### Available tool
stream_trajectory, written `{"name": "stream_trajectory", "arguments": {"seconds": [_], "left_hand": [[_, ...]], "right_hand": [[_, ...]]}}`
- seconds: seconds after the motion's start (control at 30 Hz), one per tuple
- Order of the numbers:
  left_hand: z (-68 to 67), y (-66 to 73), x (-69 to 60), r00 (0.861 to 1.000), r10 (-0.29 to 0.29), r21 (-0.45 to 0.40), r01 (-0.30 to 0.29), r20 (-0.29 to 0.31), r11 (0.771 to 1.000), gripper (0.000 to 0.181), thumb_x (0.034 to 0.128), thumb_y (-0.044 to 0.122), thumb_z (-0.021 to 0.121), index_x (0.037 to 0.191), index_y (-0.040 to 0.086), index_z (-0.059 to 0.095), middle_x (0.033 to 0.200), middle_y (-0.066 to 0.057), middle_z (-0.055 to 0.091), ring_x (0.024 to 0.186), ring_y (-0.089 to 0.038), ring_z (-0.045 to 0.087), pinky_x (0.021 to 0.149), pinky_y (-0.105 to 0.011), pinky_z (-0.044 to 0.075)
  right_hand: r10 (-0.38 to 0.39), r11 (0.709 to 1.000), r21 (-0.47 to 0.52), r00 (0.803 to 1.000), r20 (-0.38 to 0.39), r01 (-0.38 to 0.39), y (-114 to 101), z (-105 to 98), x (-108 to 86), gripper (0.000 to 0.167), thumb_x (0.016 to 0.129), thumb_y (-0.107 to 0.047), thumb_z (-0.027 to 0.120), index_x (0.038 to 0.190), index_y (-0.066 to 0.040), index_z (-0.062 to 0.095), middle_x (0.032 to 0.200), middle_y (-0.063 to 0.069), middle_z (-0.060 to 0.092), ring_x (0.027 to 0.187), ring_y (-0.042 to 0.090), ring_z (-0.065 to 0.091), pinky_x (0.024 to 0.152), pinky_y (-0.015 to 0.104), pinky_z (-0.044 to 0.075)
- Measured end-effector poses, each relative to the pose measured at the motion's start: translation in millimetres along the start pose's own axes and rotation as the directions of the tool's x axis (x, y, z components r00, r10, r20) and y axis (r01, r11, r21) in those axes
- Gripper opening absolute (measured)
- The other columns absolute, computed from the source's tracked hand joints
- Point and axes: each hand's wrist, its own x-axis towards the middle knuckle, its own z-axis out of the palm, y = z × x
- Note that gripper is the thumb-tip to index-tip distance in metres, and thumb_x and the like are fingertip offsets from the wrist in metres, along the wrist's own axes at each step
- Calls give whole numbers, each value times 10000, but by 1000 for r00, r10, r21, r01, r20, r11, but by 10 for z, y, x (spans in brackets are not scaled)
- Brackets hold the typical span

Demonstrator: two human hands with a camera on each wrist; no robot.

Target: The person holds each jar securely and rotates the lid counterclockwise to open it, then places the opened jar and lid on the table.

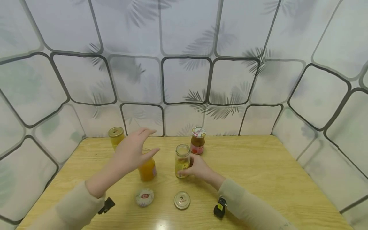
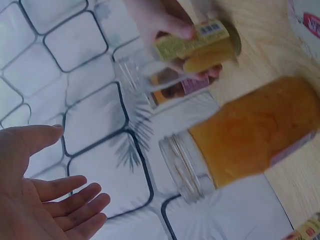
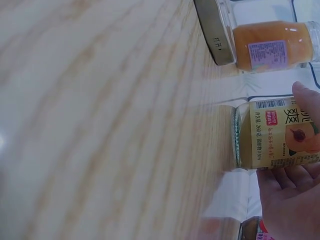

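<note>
My right hand (image 1: 199, 168) grips an uncapped glass jar (image 1: 182, 161) with a yellow label, upright on the table; in the right wrist view its fingers and thumb curl round the labelled jar (image 3: 277, 132). My left hand (image 1: 133, 150), fingers and thumb spread and holding nothing, is raised by an uncapped jar of orange contents (image 1: 147, 171). The left wrist view shows this open-topped orange jar (image 2: 255, 132) beside the left hand (image 2: 50, 195). Two lids lie near the front: a white patterned lid (image 1: 145, 197) and a gold one (image 1: 182, 200).
A capped yellow jar (image 1: 116, 136) stands at the back left, partly hidden by my left hand. Behind the gripped jar is a capped jar with a red label (image 1: 197, 141). Patterned panels (image 1: 187, 80) rise behind the wooden table (image 1: 258, 172) and at its sides.
</note>
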Motion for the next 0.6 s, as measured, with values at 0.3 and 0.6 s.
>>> {"name": "stream_trajectory", "arguments": {"seconds": [0.3,0.6], "left_hand": [[-138,-342,85,992,-122,-31,121,-23,992,575,1005,262,733,1452,-57,567,1500,-303,572,1411,-525,511,1151,-664,444],[-197,-727,144,958,-284,-72,281,-40,957,768,1040,313,682,1587,-107,343,1604,-373,393,1470,-573,382,1200,-710,346]], "right_hand": [[15,1000,-7,1000,2,-15,33,18,15,526,813,-96,928,1274,-29,683,1240,129,765,1123,220,726,991,371,593],[11,1000,-13,1000,-19,-11,34,7,26,512,813,-87,927,1260,-18,686,1241,141,764,1130,236,727,994,385,595]]}}
